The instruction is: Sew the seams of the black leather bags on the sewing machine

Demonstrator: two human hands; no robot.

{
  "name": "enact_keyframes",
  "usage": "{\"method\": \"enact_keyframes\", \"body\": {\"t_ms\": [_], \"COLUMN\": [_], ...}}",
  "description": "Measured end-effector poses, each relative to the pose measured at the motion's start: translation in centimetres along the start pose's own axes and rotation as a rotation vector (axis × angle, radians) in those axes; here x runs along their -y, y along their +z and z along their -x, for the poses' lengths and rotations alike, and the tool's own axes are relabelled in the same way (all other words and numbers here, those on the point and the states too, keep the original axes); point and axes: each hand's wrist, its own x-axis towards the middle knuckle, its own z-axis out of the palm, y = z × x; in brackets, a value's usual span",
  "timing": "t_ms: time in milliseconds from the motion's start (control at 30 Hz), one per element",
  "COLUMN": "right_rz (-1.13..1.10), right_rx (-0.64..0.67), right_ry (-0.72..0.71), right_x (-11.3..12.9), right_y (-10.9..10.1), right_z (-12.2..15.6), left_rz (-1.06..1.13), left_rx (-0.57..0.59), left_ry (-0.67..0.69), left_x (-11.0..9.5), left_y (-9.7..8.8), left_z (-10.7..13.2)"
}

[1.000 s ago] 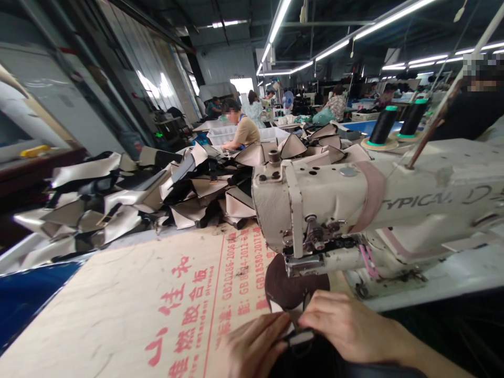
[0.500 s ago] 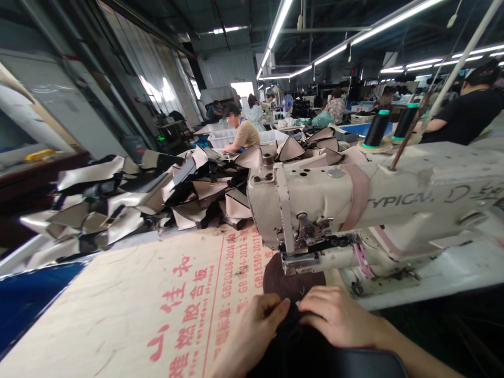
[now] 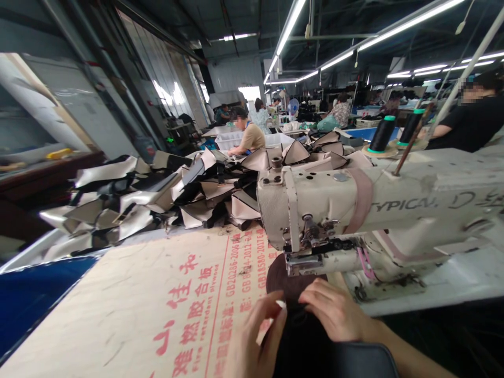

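My left hand point(image 3: 255, 333) and my right hand point(image 3: 334, 310) meet at the bottom centre, just in front of a cream sewing machine point(image 3: 354, 210). Both pinch a black piece of material point(image 3: 311, 346) that runs off the lower edge toward me. Its front end lies under the machine's presser foot point(image 3: 301, 262), on a dark brown round pad point(image 3: 281, 281). My left thumb and fingers are closed on the piece's left edge. My right fingers press down on its top.
A plywood board point(image 3: 157, 310) with red printed characters covers the table on the left. A heap of beige and black cut pieces point(image 3: 165, 194) lies behind it. Two black thread cones point(image 3: 396, 134) stand behind the machine. Other people sit at benches further back and at the right.
Both hands have slid the black piece forward toward the presser foot. My left hand has risen and tilted onto its edge. The view has shifted slightly.
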Motion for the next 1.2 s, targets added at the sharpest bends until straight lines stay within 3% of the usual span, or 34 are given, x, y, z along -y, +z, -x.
{"method": "enact_keyframes", "body": {"t_ms": [133, 233, 400, 533, 733, 867, 933, 1033, 1200], "right_rz": [-0.003, -0.007, 0.019, 0.103, 0.083, 0.052, 0.009, -0.213, -0.902], "right_rx": [-0.031, -0.021, 0.086, 0.225, 0.194, 0.179, 0.138, -0.025, -0.340], "right_ry": [0.034, 0.068, 0.056, 0.024, 0.005, -0.004, 0.050, 0.284, 0.710], "right_x": [0.3, 0.5, 0.3, -0.2, -0.5, -0.4, -0.2, 0.1, 0.7], "right_y": [0.2, 0.2, -0.5, -1.0, -0.9, -0.9, -0.8, 0.3, 5.0], "right_z": [0.2, 0.0, -0.5, -0.8, -1.1, -1.7, -2.1, -2.6, -3.1], "left_rz": [-0.354, -0.434, -0.243, -0.051, 0.192, 0.346, 0.344, 0.131, -0.172], "left_rx": [-0.022, 0.016, 0.144, 0.222, 0.293, 0.266, 0.170, 0.078, 0.278], "left_ry": [0.397, 0.474, 0.367, 0.179, -0.123, -0.277, -0.291, -0.194, 0.016], "left_x": [1.2, 1.3, -0.2, -0.8, 2.6, 3.8, 3.4, 2.6, 2.5], "left_y": [0.0, 0.0, -0.4, -0.6, -0.4, 0.0, -0.1, -0.9, -1.9], "left_z": [1.4, 0.5, -1.6, -2.5, 0.2, 1.3, -0.1, -4.2, -11.9]}}
